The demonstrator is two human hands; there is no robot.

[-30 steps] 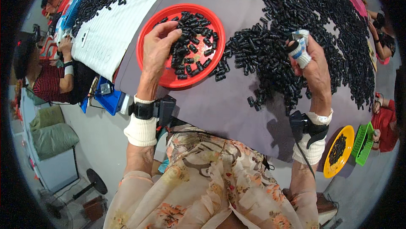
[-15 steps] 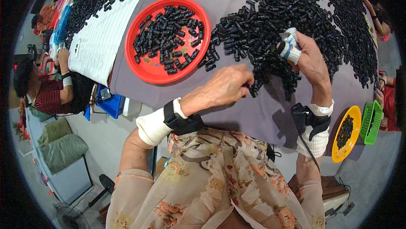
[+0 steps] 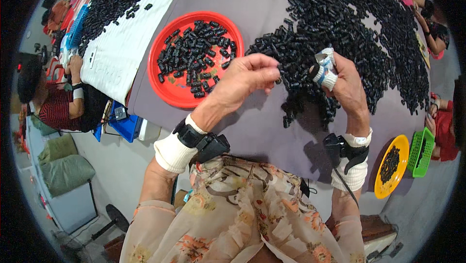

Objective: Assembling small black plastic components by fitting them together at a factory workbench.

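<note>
My left hand is raised over the grey cloth between the red plate and the heap. Its thumb and forefinger are pinched together, with a small black cylindrical piece showing at the tips. My right hand is closed above the near part of the heap of black pieces. White and blue wrapping covers a digit of that hand. Something dark shows at the wrapping's end, and what the fingers hold is hidden. To the left, the red plate carries many black pieces.
A yellow plate with small dark bits and a green basket stand at the right edge. More black pieces lie on white sheeting at the far left. People sit at both sides, one in a striped top.
My left hand has moved up and left from the heap's near edge, toward the red plate. My right hand stays closed over the heap. The whole view has shifted slightly.
</note>
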